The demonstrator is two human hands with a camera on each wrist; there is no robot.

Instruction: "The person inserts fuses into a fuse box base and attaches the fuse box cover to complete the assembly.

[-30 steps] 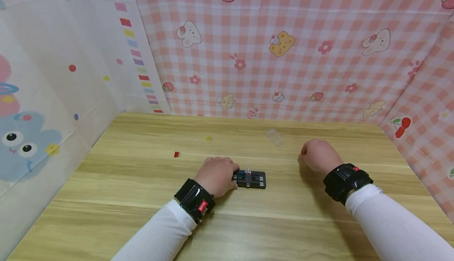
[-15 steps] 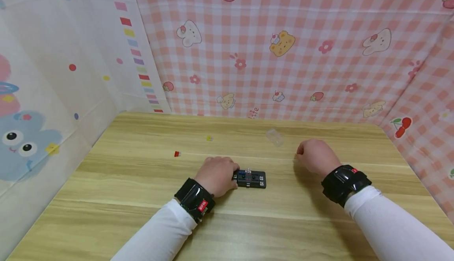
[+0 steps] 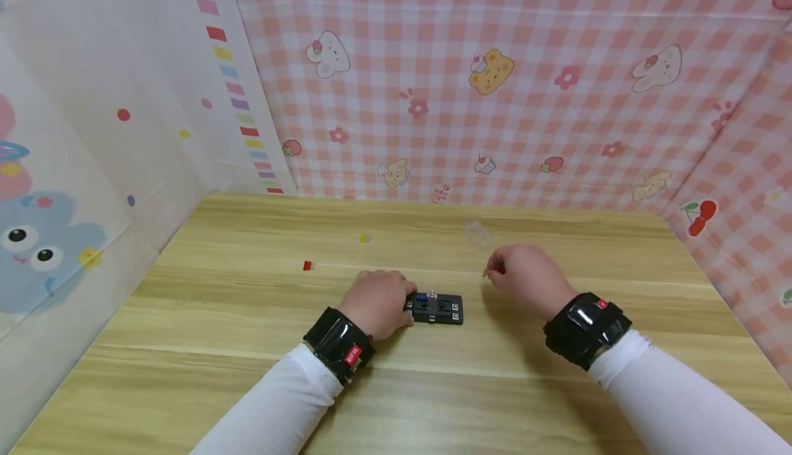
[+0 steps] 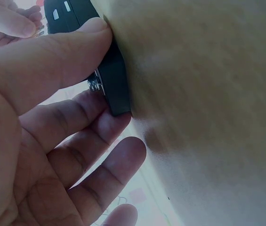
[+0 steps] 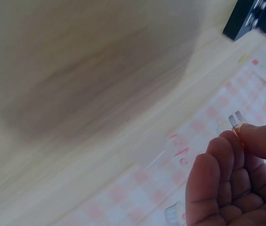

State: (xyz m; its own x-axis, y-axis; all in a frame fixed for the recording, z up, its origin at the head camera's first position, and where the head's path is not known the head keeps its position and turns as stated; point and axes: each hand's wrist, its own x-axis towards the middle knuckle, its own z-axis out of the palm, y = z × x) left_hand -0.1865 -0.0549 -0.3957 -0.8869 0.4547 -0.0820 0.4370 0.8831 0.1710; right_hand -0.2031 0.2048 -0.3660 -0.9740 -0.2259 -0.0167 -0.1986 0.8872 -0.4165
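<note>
A small black block [image 3: 436, 308] with slots and a blue part on top lies on the wooden table [image 3: 247, 345]. My left hand [image 3: 377, 300] grips its left end; in the left wrist view the thumb [image 4: 52, 61] and fingers pinch the block [image 4: 111, 80]. My right hand [image 3: 526, 276] hovers to the right of the block and a little behind it. It pinches a tiny clear piece with two metal prongs [image 5: 236, 120] between thumb and fingertips. The block [image 5: 250, 16] shows at the top right of the right wrist view.
A clear plastic cover [image 3: 478, 236] lies behind the right hand. A small red piece [image 3: 307, 266] and a small yellow piece [image 3: 364, 238] lie on the table to the left. Patterned cloth walls close in the back and both sides.
My right hand has moved left, toward the black block, still pinching the small piece. The left hand and the block have stayed put.
</note>
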